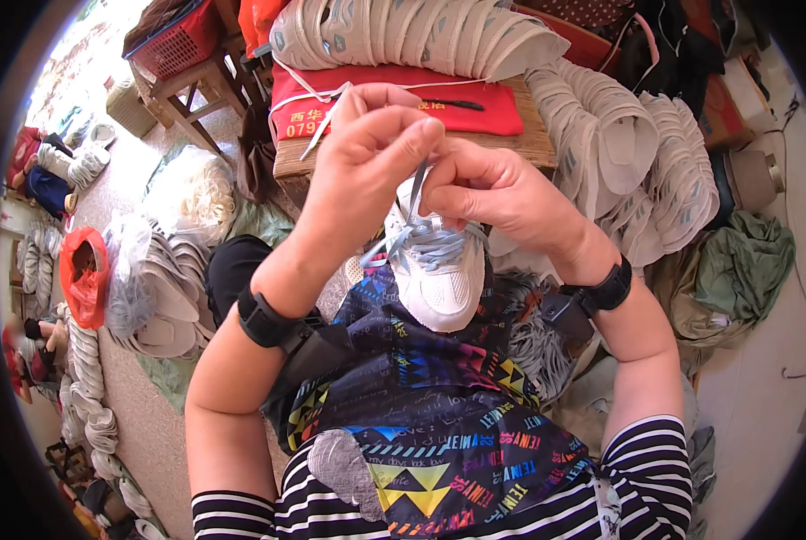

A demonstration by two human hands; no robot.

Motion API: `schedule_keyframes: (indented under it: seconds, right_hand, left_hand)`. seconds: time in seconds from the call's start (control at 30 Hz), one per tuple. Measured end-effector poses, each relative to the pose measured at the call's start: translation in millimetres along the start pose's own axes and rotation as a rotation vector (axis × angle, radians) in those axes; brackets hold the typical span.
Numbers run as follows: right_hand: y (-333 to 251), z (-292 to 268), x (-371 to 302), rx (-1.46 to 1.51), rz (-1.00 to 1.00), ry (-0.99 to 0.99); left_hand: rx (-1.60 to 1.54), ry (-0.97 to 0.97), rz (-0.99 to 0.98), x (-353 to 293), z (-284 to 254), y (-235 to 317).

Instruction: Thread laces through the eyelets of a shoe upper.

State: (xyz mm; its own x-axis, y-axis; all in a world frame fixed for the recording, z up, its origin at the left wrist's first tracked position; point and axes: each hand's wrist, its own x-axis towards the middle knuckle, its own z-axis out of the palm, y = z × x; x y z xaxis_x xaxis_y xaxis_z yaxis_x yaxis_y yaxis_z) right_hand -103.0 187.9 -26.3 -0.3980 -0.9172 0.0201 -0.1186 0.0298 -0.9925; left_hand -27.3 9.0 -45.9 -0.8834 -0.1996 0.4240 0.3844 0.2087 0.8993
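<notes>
A white sneaker (441, 286) with pale blue laces (434, 247) rests toe toward me over my lap, on a dark patterned apron (421, 387). My left hand (376, 148) is raised above the shoe's opening, thumb and fingers pinched on a grey-blue lace end that runs up from the shoe. Close beside it, my right hand (502, 191) has thumb and forefinger closed on the same lace near the top eyelets. Its other fingers curl inward. The exact grip points are partly hidden by the fingers.
Beyond my hands stands a wooden bench (295, 162) covered by a red cloth (502, 126), with a thin black tool (452, 104) and a row of shoe uppers (403, 36). More uppers (601, 126) stack at right. A red bag (83, 274) and grey bundled pieces (164, 297) lie left.
</notes>
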Motion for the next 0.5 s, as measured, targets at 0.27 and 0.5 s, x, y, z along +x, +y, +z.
schedule_keyframes:
  seconds: [0.27, 0.5]
  right_hand:
    - [-71, 18, 4, 0.206, -0.254, 0.04]
    - [-84, -14, 16, 0.496, -0.471, 0.465]
  left_hand:
    - [-0.36, -0.443, -0.327, -6, -14, -4]
    - [-0.387, -0.685, -0.449, -15, -6, -19]
